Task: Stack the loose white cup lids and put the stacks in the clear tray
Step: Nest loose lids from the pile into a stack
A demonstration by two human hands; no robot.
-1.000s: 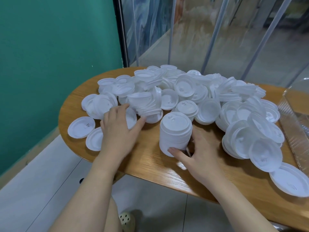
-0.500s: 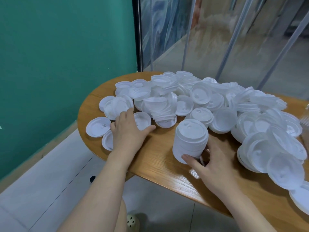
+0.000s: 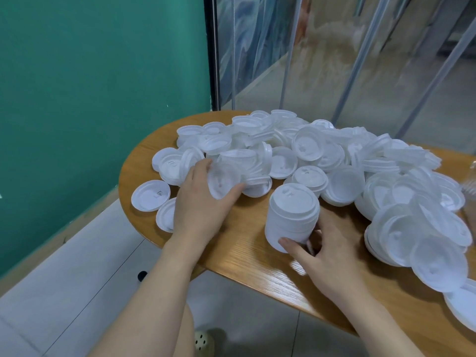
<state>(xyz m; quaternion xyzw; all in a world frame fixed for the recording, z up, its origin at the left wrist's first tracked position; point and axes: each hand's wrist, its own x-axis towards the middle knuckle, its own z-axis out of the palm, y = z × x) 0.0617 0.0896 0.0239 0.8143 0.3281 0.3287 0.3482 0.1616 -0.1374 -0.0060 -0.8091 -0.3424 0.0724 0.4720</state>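
Forearms are extended from the near edge over the wooden table (image 3: 239, 256). Nearest, the right hand (image 3: 327, 256) is curled round the base of one upright stack of lids (image 3: 292, 215), thumb across its near side, fingers behind it. Slightly farther and to the left, the left hand (image 3: 199, 204) is held palm down, a single tilted lid (image 3: 221, 180) pinched between thumb and fingers, its outline blurred. Two lone lids (image 3: 150, 195) are seen flat by the left rim. Beyond, the loose pile of lids (image 3: 322, 155) is spread across the table, too many to be counted. A sliver of the clear tray (image 3: 470, 181) is seen at the right edge.
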